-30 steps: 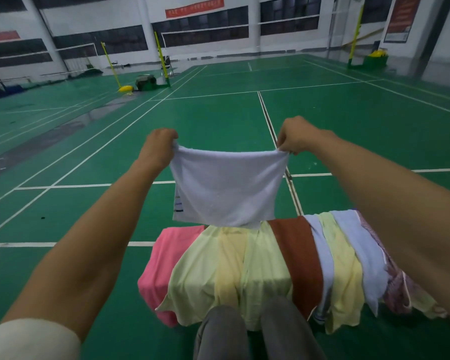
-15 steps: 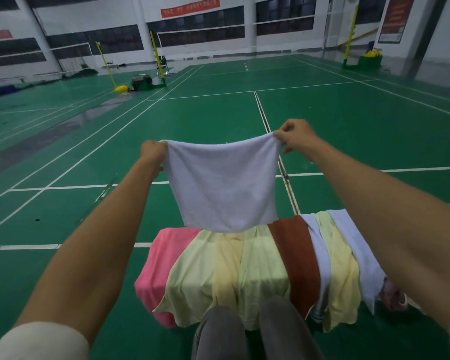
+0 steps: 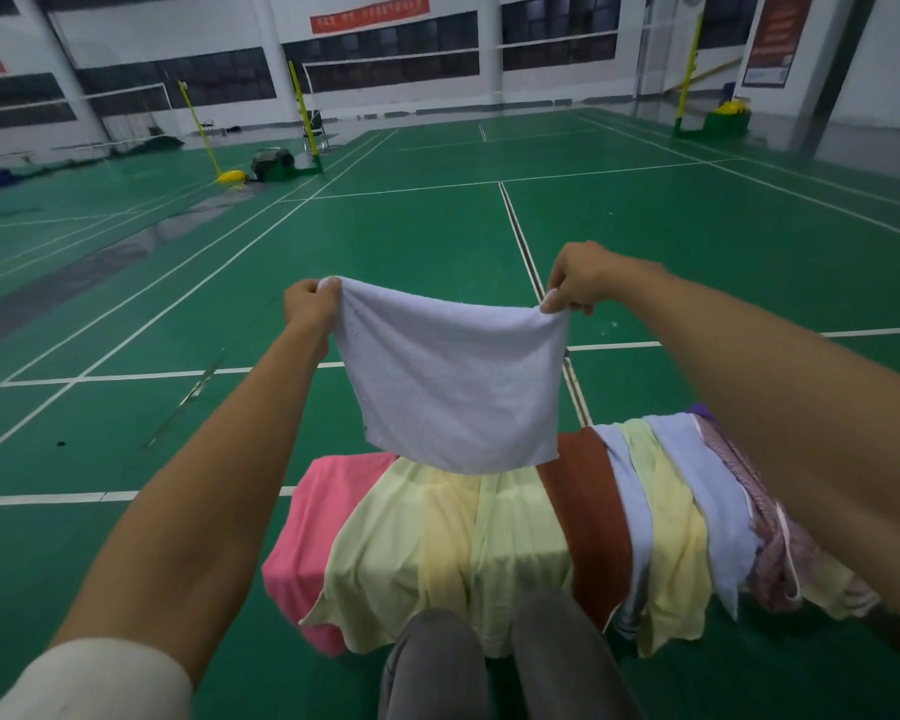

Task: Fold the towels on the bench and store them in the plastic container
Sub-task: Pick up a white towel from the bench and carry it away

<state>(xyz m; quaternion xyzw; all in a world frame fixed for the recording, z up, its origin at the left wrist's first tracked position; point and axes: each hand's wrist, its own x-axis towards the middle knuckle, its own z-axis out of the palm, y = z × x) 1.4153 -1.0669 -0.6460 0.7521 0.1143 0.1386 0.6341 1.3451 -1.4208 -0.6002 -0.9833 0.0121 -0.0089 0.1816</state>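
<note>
The white towel (image 3: 453, 376) is held up in the air above the worktop, its top edge stretched roughly level from left to right and its body hanging straight down, slightly wider than it is tall. Its upper left corner is gripped by the curled fingers of the left hand (image 3: 307, 306) and its upper right corner is pinched by the right hand (image 3: 580, 280). Below it the worktop is draped with a pink towel (image 3: 323, 517), yellow towels (image 3: 437, 543) and a rust-brown towel (image 3: 585, 511).

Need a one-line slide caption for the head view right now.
Left hand and right hand hold a white terry towel stretched above a bench draped with coloured towels.
</note>
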